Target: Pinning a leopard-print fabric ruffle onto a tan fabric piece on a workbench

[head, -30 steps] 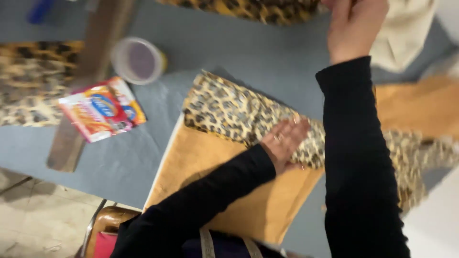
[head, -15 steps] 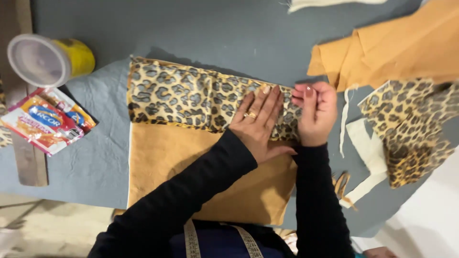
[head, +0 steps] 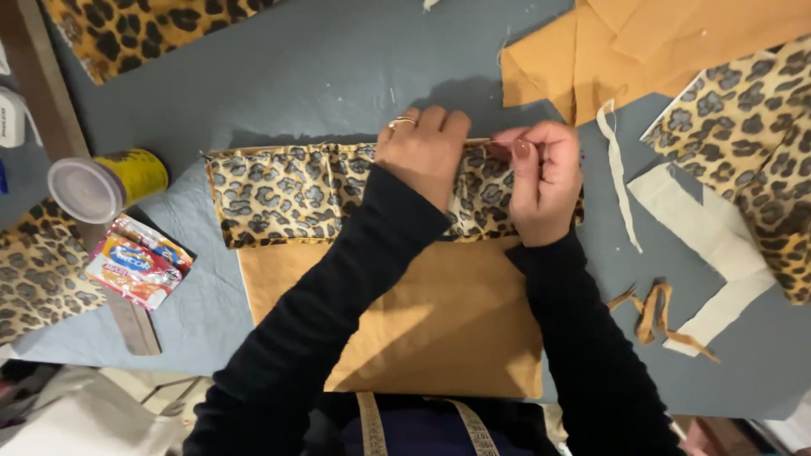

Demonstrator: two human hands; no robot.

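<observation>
Shifted since half a second ago: both hands now at top edge of leopard-print band, formerly lower on it. Band laid across upper end of tan fabric panel, flat on grey counter. Left hand pressed flat on band, fingers close together. Right hand pinching band edge. Lidded yellow cup well apart, left.
</observation>
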